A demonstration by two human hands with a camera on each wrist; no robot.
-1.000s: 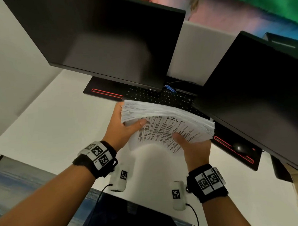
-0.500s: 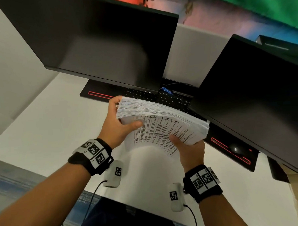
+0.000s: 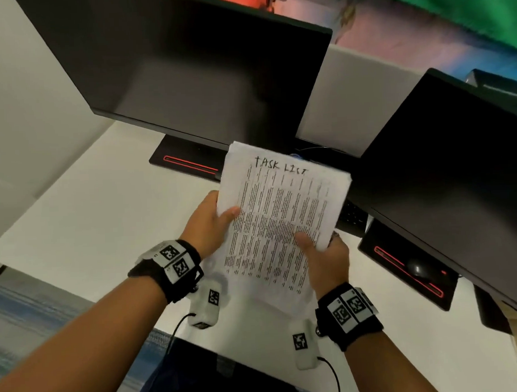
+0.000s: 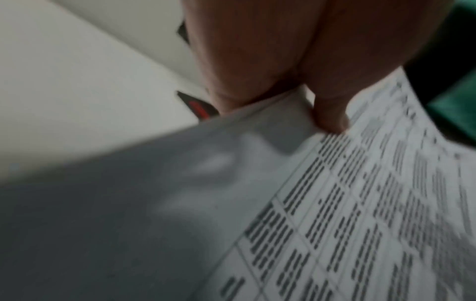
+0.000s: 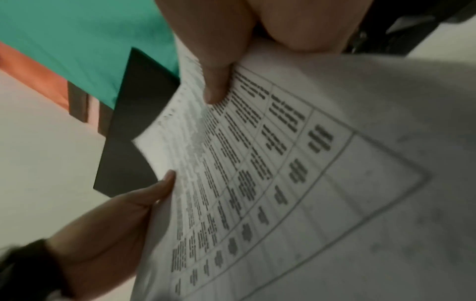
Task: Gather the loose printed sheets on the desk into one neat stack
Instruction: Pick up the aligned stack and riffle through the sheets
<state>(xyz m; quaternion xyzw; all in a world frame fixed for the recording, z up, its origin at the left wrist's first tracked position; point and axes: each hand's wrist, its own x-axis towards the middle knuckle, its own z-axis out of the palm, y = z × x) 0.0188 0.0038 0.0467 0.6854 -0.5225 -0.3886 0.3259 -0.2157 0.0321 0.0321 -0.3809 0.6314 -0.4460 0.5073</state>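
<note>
A thick stack of printed sheets (image 3: 278, 212) is held up above the white desk (image 3: 83, 215), its top page facing me with "TASK LIST" handwritten over a printed table. My left hand (image 3: 214, 221) grips the stack's left edge, thumb on the front. My right hand (image 3: 319, 252) grips the lower right corner, thumb on the page. The left wrist view shows my thumb (image 4: 329, 114) pressed on the sheets (image 4: 360, 203). The right wrist view shows my right thumb (image 5: 216, 81) on the printed table (image 5: 257, 173) and my left hand (image 5: 123, 220) at the far edge.
Two dark monitors (image 3: 186, 65) (image 3: 451, 169) stand close behind the stack, on black bases with red light strips (image 3: 187, 163) (image 3: 408, 272). A black keyboard (image 3: 353, 215) lies partly hidden behind the sheets. The desk's front edge runs near my wrists.
The stack has swung from lying nearly flat, edge toward me, to standing upright with the top page facing me. Both hands kept their grip and rose slightly.
</note>
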